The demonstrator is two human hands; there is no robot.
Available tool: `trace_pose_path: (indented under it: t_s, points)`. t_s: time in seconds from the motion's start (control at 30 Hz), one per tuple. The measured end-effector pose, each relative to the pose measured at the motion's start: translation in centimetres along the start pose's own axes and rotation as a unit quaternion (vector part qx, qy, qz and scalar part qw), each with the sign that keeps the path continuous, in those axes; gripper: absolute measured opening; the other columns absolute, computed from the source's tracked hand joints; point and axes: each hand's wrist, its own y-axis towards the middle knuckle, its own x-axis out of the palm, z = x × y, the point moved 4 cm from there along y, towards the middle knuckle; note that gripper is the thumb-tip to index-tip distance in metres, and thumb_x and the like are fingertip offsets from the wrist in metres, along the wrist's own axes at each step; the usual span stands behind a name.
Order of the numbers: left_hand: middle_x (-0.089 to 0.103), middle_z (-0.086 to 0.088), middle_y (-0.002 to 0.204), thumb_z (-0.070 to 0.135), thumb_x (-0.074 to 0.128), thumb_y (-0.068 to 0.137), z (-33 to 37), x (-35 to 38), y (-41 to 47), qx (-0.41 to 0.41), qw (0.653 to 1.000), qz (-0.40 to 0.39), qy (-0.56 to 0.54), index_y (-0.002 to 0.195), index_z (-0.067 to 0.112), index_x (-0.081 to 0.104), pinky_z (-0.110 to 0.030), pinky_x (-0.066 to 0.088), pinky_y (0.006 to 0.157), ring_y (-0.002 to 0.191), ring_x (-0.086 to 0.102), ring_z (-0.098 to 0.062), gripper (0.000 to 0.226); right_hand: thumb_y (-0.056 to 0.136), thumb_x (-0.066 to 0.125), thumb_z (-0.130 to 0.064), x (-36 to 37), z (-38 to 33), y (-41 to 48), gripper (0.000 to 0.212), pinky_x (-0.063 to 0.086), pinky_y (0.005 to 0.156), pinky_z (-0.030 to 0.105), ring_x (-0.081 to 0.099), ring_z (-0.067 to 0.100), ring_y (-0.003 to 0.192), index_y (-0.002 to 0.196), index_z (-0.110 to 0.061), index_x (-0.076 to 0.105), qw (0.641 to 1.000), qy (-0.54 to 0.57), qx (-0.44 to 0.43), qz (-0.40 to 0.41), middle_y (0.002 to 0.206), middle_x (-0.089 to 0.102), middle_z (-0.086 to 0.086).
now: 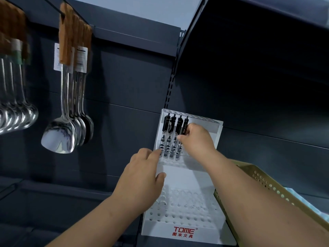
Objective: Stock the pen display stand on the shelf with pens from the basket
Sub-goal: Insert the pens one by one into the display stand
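Observation:
A white tiered pen display stand (pixel 187 227) with rows of round holes and a red TOME logo stands on the dark shelf. Several black pens (pixel 170 134) stand upright in its top tier, on the left side. My right hand (pixel 197 138) pinches the rightmost of those pens near its black grip. My left hand (pixel 142 175) rests on the stand's left edge, fingers straight along the upper tier and thumb on the middle step. The lower tiers hold no pens.
A yellow-green perforated basket (pixel 267 186) sits right of the stand, under my right forearm. Steel ladles and spatulas (pixel 65 111) with wooden handles hang from hooks at the left. A dark upper shelf (pixel 249 32) overhangs at the right.

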Motion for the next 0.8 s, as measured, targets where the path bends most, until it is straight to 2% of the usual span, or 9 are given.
trace_pose_path:
  t_s: [0.07,0.17,0.27,0.33,0.47,0.63,0.73,0.8]
  points:
    - [0.032,0.008,0.142,0.037,0.048,0.096,0.1,-0.1,-0.1,0.005,1.000,-0.007,0.008,0.150,0.028,0.020,-0.023,0.035,0.102,0.128,0.035,-0.011,0.062,0.091,0.065,-0.028,0.1,-0.1,-0.3,0.022,0.041,0.059,0.031,0.055,0.020,0.074,0.090,-0.012,0.050,1.000,-0.028,0.000,0.005,0.081,0.056,0.000]
    - [0.032,0.007,0.142,0.037,0.049,0.096,0.3,-0.2,-0.3,0.007,1.000,-0.013,0.014,0.150,0.028,0.020,-0.024,0.035,0.101,0.128,0.036,-0.012,0.062,0.090,0.067,-0.031,-0.3,-0.3,-0.8,0.032,0.046,0.072,0.032,0.058,0.022,0.090,0.111,-0.012,0.051,1.000,-0.018,0.008,0.000,0.098,0.058,-0.001]
    - [0.032,0.006,0.143,0.037,0.048,0.096,0.6,-0.6,-0.5,0.008,1.000,-0.017,0.017,0.150,0.026,0.021,-0.023,0.034,0.101,0.129,0.035,-0.013,0.062,0.091,0.066,-0.032,-2.4,-0.3,-1.8,0.042,0.047,0.074,0.032,0.057,0.018,0.082,0.124,-0.013,0.049,0.999,0.033,0.004,0.012,0.105,0.054,-0.001]
    - [0.032,0.005,0.143,0.037,0.049,0.096,1.1,-0.9,-0.6,0.009,1.000,-0.019,0.014,0.150,0.025,0.022,-0.025,0.035,0.101,0.129,0.036,-0.014,0.062,0.092,0.064,-0.031,-4.7,0.3,-2.4,0.036,0.048,0.074,0.032,0.058,0.016,0.082,0.122,-0.014,0.053,0.999,0.036,-0.007,0.034,0.108,0.059,0.000]
    - [0.035,0.001,0.143,0.036,0.051,0.095,3.0,-0.9,-1.0,0.014,1.000,-0.025,-0.001,0.148,0.024,0.027,-0.029,0.038,0.098,0.127,0.039,-0.018,0.060,0.091,0.065,-0.031,-8.4,2.9,-4.3,0.027,0.048,0.071,0.028,0.062,0.015,0.087,0.113,-0.017,0.061,0.998,0.041,0.008,0.047,0.096,0.064,-0.002]
    - [0.034,0.001,0.145,0.037,0.050,0.095,6.9,0.7,-1.4,0.034,0.997,-0.061,-0.028,0.148,0.024,0.028,-0.028,0.037,0.095,0.117,0.050,-0.019,0.059,0.090,0.065,-0.032,-10.7,7.4,-7.3,0.013,0.049,0.068,0.027,0.064,0.012,0.084,0.098,-0.022,0.063,0.997,0.032,0.064,0.024,0.090,0.066,-0.004]
    - [0.032,0.001,0.146,0.038,0.050,0.096,9.1,2.3,-1.6,0.041,0.993,-0.100,-0.041,0.149,0.025,0.027,-0.028,0.036,0.099,0.125,0.044,-0.019,0.059,0.090,0.065,-0.036,-11.3,10.6,-8.9,0.013,0.049,0.066,0.028,0.063,0.013,0.084,0.093,-0.023,0.064,0.994,0.002,0.107,-0.004,0.092,0.067,-0.004]
    - [0.034,0.000,0.144,0.040,0.050,0.095,10.5,3.5,-1.6,0.047,0.990,-0.125,-0.043,0.148,0.025,0.028,-0.029,0.035,0.101,0.128,0.040,-0.019,0.059,0.090,0.064,-0.036,-11.5,12.8,-9.7,0.017,0.052,0.073,0.032,0.062,0.013,0.086,0.095,-0.020,0.065,0.990,-0.029,0.138,-0.028,0.095,0.066,-0.003]
